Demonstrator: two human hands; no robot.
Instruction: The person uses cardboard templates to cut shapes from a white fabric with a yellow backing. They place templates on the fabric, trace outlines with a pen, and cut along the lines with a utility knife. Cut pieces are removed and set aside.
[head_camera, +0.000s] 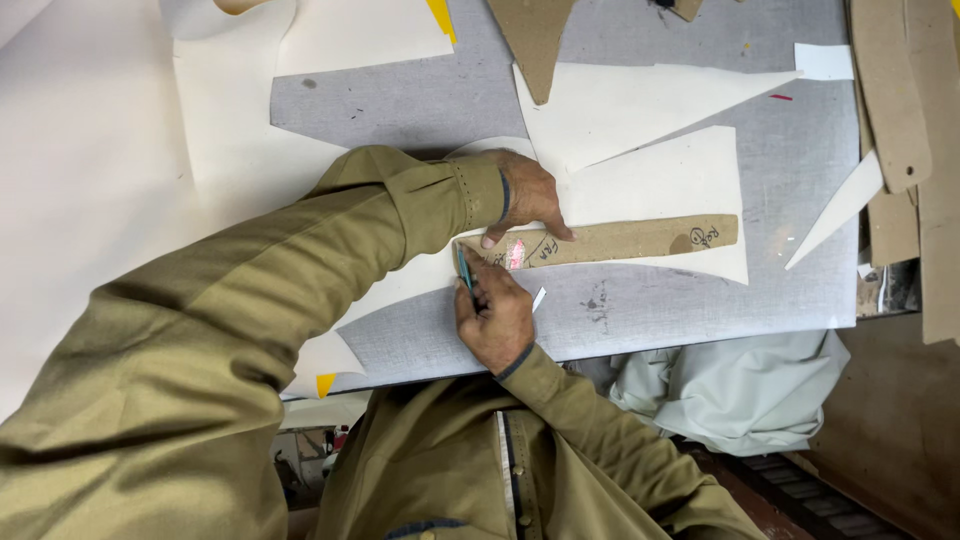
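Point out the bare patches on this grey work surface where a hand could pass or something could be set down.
Bare grey surface lies right of the white sheet under the cardboard template. Another patch lies along the near edge, right of the right hand. A third lies top centre, above the left hand. It is crowded around both hands and the cardboard strips at right.

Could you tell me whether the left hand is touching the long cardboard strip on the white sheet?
Touching. The head view shows the left hand with its fingertips pressed flat on the near end of the cardboard strip.
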